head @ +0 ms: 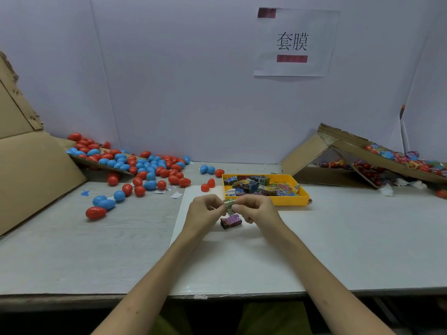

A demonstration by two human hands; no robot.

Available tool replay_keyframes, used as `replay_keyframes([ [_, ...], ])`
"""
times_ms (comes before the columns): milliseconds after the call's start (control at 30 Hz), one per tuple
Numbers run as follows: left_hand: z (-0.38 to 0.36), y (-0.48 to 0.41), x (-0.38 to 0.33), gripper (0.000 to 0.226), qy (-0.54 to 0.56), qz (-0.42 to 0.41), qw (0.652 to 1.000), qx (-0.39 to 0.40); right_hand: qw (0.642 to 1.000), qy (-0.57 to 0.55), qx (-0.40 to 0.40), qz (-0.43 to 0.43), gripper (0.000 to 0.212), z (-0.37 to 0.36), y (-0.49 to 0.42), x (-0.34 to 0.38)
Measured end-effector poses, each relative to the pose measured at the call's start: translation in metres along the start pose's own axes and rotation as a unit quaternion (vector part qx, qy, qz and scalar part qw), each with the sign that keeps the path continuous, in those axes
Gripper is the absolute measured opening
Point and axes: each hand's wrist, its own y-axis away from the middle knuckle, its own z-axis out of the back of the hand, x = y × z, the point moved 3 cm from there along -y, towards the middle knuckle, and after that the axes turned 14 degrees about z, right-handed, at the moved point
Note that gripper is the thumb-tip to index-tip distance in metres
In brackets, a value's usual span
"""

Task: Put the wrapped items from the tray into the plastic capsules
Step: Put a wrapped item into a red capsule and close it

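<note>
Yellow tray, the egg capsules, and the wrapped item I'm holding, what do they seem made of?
Yellow tray: probably moulded plastic; uniform colour, smooth, faintly shiny walls.
Egg capsules: hard glossy plastic; bright highlights on the red and blue shells.
Wrapped item, pinched between left hand and right hand: printed paper or film, too small to tell.

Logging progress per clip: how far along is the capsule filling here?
Done: nothing I can confirm; no capsule visibly holds an item. In hand: left hand and right hand together pinch one green wrapped item; a purple wrapped item lies on the table beneath them. Left: the yellow tray holds many wrapped items, and red and blue capsules lie heaped at the left.
</note>
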Motion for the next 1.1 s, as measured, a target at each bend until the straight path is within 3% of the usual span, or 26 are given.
replay_keyframes([
  [133, 0.003, 0.003, -0.002, 0.017, 0.056, 0.027, 0.997, 0.055, 0.999, -0.022, -0.001, -0.028, 0.017, 0.0, -0.002, -0.004],
  [200, 0.008, 0.004, -0.003, 0.009, 0.175, 0.075, 0.971, 0.146, 0.997, -0.069, -0.021, -0.039, 0.02, 0.003, -0.004, -0.003],
  [233, 0.012, 0.002, -0.004, 0.013, 0.273, 0.1, 0.941, 0.171, 0.994, -0.086, -0.038, -0.048, 0.019, 0.006, -0.005, -0.003],
  [300, 0.027, -0.014, -0.002, 0.021, 0.444, 0.132, 0.879, 0.117, 0.989, -0.106, -0.073, -0.067, 0.012, 0.01, -0.006, -0.005],
  [333, 0.035, -0.024, 0.0, 0.022, 0.448, 0.137, 0.881, 0.062, 0.988, -0.109, -0.085, -0.074, 0.009, 0.012, -0.006, -0.005],
  [367, 0.043, -0.035, 0.001, 0.022, 0.374, 0.131, 0.918, 0.004, 0.987, -0.109, -0.091, -0.079, 0.009, 0.012, -0.006, -0.006],
  [433, 0.056, -0.06, 0.006, 0.02, 0.088, 0.078, 0.989, -0.092, 0.985, -0.11, -0.1, -0.082, 0.013, 0.013, -0.006, -0.009],
  [467, 0.06, -0.073, 0.008, 0.026, -0.058, 0.052, 0.988, -0.13, 0.985, -0.107, -0.104, -0.082, 0.013, 0.014, -0.006, -0.009],
  [533, 0.071, -0.097, 0.013, 0.04, -0.256, 0.023, 0.949, -0.181, 0.986, -0.097, -0.105, -0.083, 0.013, 0.013, -0.006, -0.01],
  [633, 0.073, -0.128, 0.018, 0.038, -0.451, 0.026, 0.879, -0.155, 0.988, -0.081, -0.099, -0.082, 0.012, 0.013, -0.005, -0.012],
  [733, 0.068, -0.143, 0.03, 0.019, -0.5, 0.037, 0.85, -0.161, 0.989, -0.08, -0.09, -0.084, 0.012, 0.012, -0.006, -0.015],
  [833, 0.063, -0.148, 0.038, 0.018, -0.501, -0.036, 0.835, -0.224, 0.989, -0.079, -0.086, -0.09, 0.013, 0.011, -0.006, -0.013],
  [933, 0.063, -0.146, 0.041, 0.018, -0.498, -0.061, 0.834, -0.228, 0.988, -0.08, -0.084, -0.098, 0.013, 0.009, -0.006, -0.013],
  [1000, 0.06, -0.145, 0.038, 0.016, -0.472, -0.068, 0.855, -0.206, 0.989, -0.076, -0.083, -0.096, 0.013, 0.009, -0.004, -0.013],
  [1100, 0.056, -0.137, 0.041, 0.011, -0.341, -0.03, 0.923, -0.178, 0.988, -0.077, -0.088, -0.1, 0.014, 0.01, -0.005, -0.014],
])
